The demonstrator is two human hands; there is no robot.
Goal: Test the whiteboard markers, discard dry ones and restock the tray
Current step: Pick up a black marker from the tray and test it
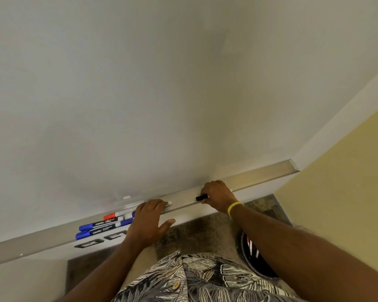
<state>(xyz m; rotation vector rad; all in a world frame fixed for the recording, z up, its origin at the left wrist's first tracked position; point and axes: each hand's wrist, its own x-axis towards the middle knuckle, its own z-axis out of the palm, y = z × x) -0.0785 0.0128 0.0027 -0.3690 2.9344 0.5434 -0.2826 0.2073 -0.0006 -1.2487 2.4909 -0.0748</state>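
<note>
A long metal marker tray [260, 174] runs under the whiteboard [140, 94]. At its left part lie two blue markers [100, 225], a red-capped marker [116, 215] and a white-tipped one [168, 203]. My left hand [147, 223] lies flat over the markers' right ends, fingers straight, thumb spread out below the tray's edge. Further right, my right hand [216, 194] grips a black marker [201, 197] at the tray's front edge; only the marker's dark end shows. A yellow band circles that wrist.
A round dark bin [252, 257] with red and black items inside stands on the speckled floor below my right arm. Two dark wall sockets [88, 244] sit under the tray at left. A yellow wall [336, 203] meets the board at right.
</note>
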